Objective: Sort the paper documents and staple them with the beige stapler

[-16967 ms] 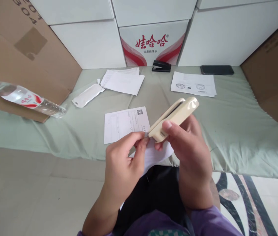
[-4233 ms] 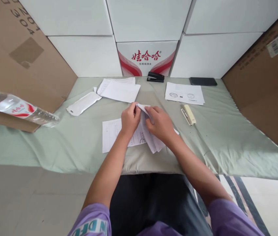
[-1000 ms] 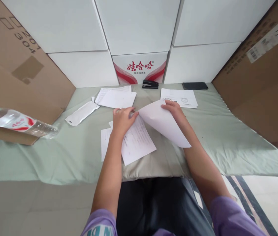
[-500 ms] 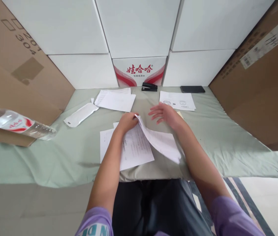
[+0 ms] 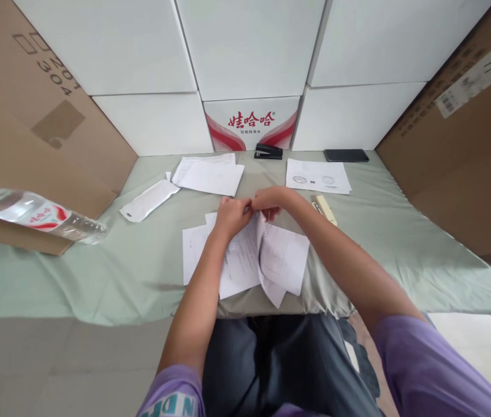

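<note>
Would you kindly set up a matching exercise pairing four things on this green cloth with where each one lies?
Things:
1. black stapler
2. cream stapler
3. water bottle
4. dark phone

Places:
A. far left, lying on its side
B. back right, beside the brown carton
C. just right of the right hand
D. against the red-and-white box

Pairs: 1-D, 2-C, 3-A, 4-B

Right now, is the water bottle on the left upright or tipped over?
Tipped over. The water bottle lies on its side, cap end toward the left edge, resting against the brown cardboard box above the green cloth.
</note>
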`<state>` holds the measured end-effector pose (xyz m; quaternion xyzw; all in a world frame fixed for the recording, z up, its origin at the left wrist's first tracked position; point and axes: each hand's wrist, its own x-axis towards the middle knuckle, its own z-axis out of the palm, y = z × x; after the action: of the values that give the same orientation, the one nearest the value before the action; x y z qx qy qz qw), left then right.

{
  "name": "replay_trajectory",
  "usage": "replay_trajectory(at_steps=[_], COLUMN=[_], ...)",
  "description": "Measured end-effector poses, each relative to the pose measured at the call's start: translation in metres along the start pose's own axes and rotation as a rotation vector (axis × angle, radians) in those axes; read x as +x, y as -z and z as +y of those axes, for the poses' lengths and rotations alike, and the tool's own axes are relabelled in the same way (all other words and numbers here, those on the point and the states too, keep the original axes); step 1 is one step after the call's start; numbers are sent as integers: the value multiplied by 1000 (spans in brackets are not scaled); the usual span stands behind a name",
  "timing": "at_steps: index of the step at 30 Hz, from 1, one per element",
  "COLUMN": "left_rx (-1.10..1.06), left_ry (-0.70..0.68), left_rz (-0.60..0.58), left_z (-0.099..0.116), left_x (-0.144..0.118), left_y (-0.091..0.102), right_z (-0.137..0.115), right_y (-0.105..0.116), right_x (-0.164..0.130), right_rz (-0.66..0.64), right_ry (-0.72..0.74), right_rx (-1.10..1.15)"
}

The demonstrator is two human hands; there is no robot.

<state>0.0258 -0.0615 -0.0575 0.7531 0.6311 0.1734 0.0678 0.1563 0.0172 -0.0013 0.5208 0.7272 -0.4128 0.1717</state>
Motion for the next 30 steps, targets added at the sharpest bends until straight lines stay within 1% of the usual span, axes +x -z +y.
replay_trajectory(at_steps=[3,7,10,13,16,19,21,23,27,28,30], left_rx=[11,-106,-216,-331,-437,-448,-391,-295,-102,-71,-38], left_ry=[-14,-8,-9,-14,-28,-16,6,21,-8,-14,-12], left_rz=[-1,5,-1,-13,-14,-23,-36,-43,-47,-48,-51], left_z=[-2,-6,-10,-15,-22,-24,-23,-20,-13,-12,-11], left_x=[3,4,5,7,10,11,10,8,5,5,4], left_y=[-7,-11,-11,-16,-22,-24,-22,-19,-14,-14,-13], right_z=[5,18,32,47,56,60,58,54,45,44,44], right_y=[-9,-17,-23,-31,-37,-41,-42,-41,-38,-38,-39], right_x=[2,2,5,10,15,19,21,22,20,20,22], right_rz=[66,156,227,280,257,221,219,245,310,315,322], right_ry=[33,136,203,222,251,243,198,191,280,291,313], right_rx=[-1,40,163,361,569,669,664,588,317,277,273])
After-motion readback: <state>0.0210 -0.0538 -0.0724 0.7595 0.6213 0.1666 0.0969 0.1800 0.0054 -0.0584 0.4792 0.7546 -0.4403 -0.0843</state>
